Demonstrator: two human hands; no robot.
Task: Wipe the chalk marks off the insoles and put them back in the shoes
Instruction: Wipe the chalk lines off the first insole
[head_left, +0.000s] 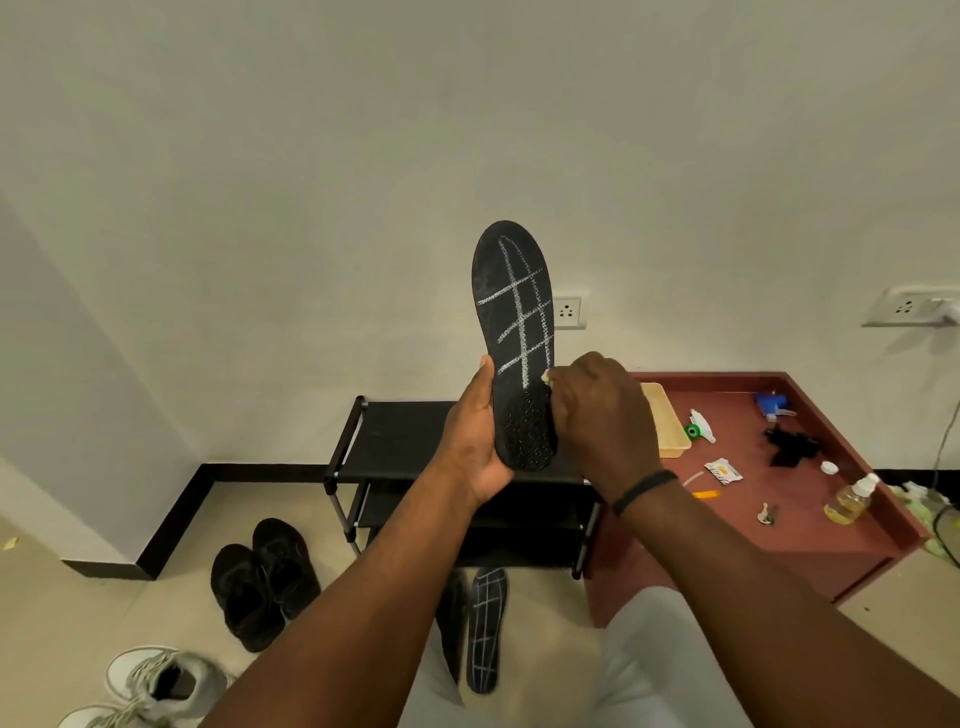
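Observation:
My left hand (470, 441) grips the heel end of a black insole (511, 312) held upright at the centre of the view. White chalk lines cross its upper part in a grid; the heel part looks wiped. My right hand (592, 410) holds a small pale cloth or wipe (546, 378) against the insole's right edge near the heel. A second black insole (485, 629) with chalk lines lies on the floor between my legs, with another dark insole (451, 618) partly hidden beside it. A pair of black shoes (262, 582) sits on the floor to the left.
A black shoe rack (395, 441) stands against the wall behind my hands. A low red table (779, 499) at right carries a yellow tray (667, 421), spray bottles, a yellow liquid bottle (849, 501) and small items. White sneakers (156, 680) sit at the lower left.

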